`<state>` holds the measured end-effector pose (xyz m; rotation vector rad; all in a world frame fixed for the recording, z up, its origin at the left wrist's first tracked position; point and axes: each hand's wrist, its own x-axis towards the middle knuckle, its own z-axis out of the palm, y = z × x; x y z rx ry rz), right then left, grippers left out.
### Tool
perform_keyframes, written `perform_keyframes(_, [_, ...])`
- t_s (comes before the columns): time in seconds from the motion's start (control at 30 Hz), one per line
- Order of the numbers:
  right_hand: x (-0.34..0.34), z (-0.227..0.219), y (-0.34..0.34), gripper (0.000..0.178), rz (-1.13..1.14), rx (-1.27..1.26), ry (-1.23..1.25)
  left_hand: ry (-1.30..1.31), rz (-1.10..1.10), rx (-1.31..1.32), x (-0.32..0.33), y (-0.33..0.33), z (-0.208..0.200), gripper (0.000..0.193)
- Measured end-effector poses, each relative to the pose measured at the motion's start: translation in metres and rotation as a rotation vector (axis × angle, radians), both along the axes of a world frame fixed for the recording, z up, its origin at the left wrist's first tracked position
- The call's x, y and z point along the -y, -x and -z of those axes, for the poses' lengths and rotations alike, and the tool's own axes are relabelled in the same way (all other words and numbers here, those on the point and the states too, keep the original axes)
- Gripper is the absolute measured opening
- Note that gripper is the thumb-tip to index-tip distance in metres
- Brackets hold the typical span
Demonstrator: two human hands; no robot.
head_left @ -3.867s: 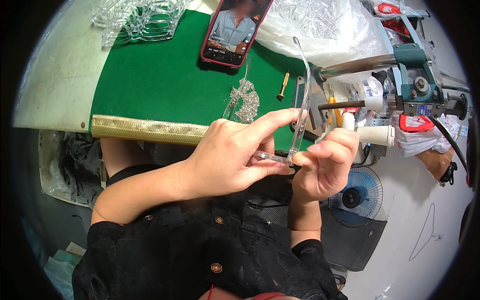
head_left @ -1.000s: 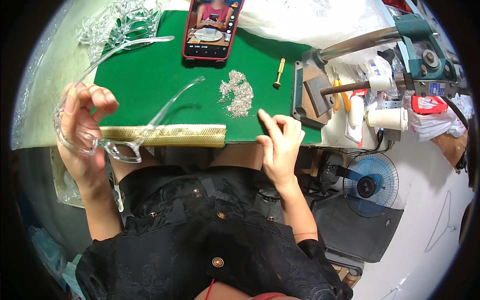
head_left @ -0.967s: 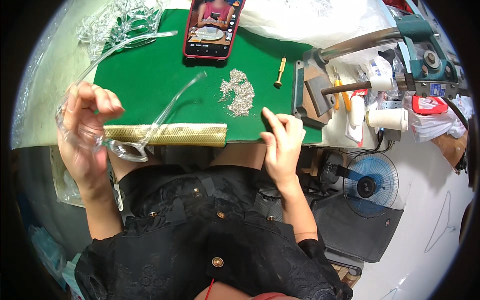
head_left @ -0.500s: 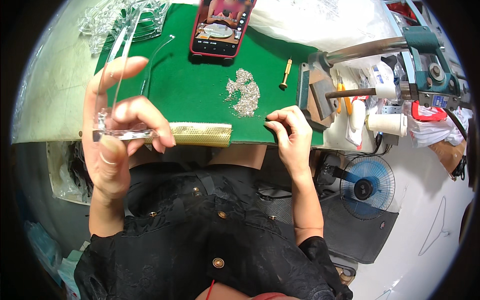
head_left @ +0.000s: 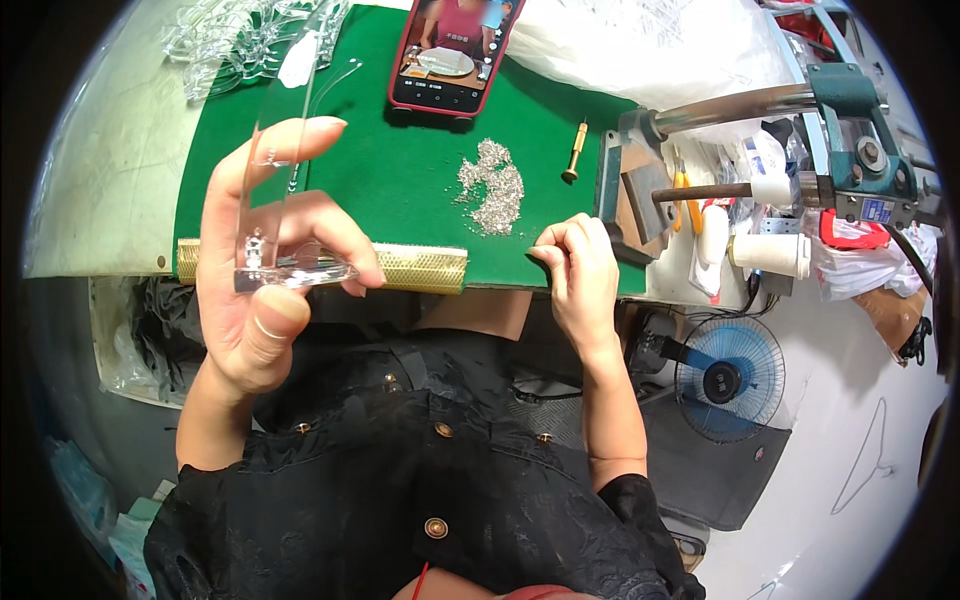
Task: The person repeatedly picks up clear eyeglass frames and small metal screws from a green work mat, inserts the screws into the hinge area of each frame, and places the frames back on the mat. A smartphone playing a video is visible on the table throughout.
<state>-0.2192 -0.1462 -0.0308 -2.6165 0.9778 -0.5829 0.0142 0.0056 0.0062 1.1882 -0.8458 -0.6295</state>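
My left hand (head_left: 228, 310) is raised over the front left of the green mat (head_left: 400, 190). Its thumb and fingers pinch a clear plastic eyeglass frame (head_left: 310, 275), with one transparent temple arm pointing up and away. At the mat's front right edge, my right hand (head_left: 582, 290) has thumb and forefinger pressed together; whatever is between them is too small to make out. A heap of tiny silvery metal pieces (head_left: 496, 200) lies ahead and left of that hand. Behind my left fingers, a gold perforated strip (head_left: 425, 268) runs along the table's front edge.
A phone (head_left: 440, 75) in a red case stands at the back. Several clear frames (head_left: 235, 50) are piled far left. A small brass-coloured screwdriver (head_left: 576, 150) lies near a green metal stand (head_left: 850, 140) on the right. Beyond are a white cup (head_left: 770, 255) and a fan (head_left: 725, 380).
My left hand has moved right with the eyeglass frame and turned it slightly. My right hand remains at the mat's edge, its fingers a little more closed.
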Motion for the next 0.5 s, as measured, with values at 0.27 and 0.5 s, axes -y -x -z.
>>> perform_keyframes(0.27, [0.008,-0.003,-0.017,0.012,-0.047,0.038,0.048,0.035,0.133,-0.075,-0.001,0.005,0.003,0.099])
perform_keyframes(0.5, [0.004,-0.002,-0.016,0.01,-0.036,0.01,0.031,0.086,0.227,-0.109,0.0,0.005,0.004,0.095])
